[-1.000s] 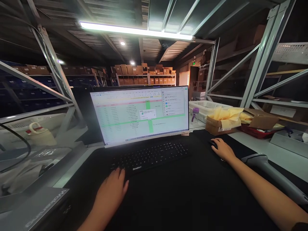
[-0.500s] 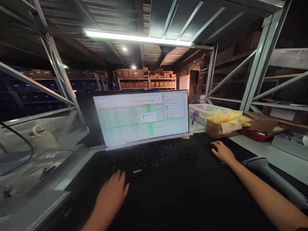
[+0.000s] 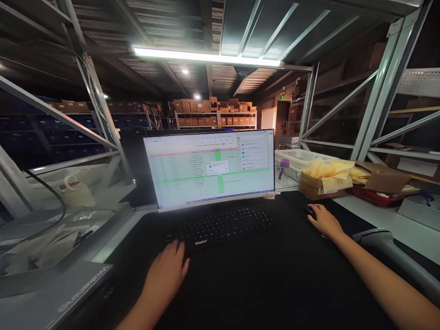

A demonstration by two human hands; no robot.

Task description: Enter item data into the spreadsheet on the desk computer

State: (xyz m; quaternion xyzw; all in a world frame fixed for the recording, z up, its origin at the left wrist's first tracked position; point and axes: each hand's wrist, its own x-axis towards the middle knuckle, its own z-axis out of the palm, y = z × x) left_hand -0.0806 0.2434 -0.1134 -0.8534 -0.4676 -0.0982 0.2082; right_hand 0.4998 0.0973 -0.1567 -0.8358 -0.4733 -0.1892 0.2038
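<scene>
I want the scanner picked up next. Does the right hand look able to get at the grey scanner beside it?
Probably yes. The right hand rests on the mouse, and the grey scanner lies just right of that forearm on the black mat, with nothing between them.

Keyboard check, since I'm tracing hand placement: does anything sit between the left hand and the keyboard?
Nothing visible does. The left hand lies at the keyboard's near left corner, only bare black mat around it.
</scene>
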